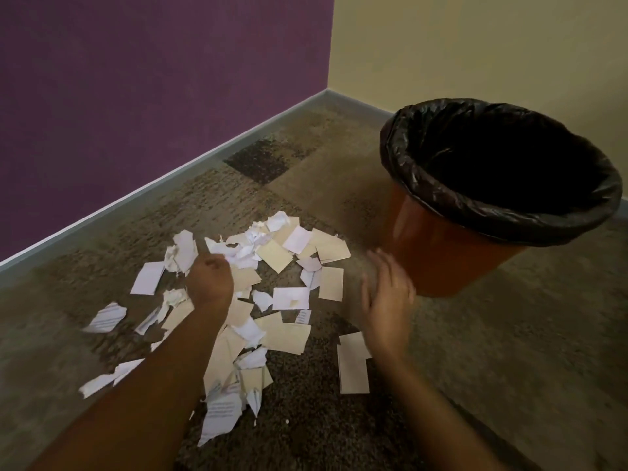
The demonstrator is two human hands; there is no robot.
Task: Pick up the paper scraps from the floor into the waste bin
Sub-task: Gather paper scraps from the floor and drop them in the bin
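Room: carpet (509,334), purple wall (153,79), cream wall (475,45).
Left hand (209,277): fingers curled round paper scraps (183,249).
Right hand (385,294): fingers straight, empty, beside waste bin (441,256).

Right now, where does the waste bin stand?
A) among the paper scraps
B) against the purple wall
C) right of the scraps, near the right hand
C: the waste bin stands right of the paper scraps, close beside the open right hand.

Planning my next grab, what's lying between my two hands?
Tan and white paper scraps on the carpet, between left hand and right hand, in the head view.
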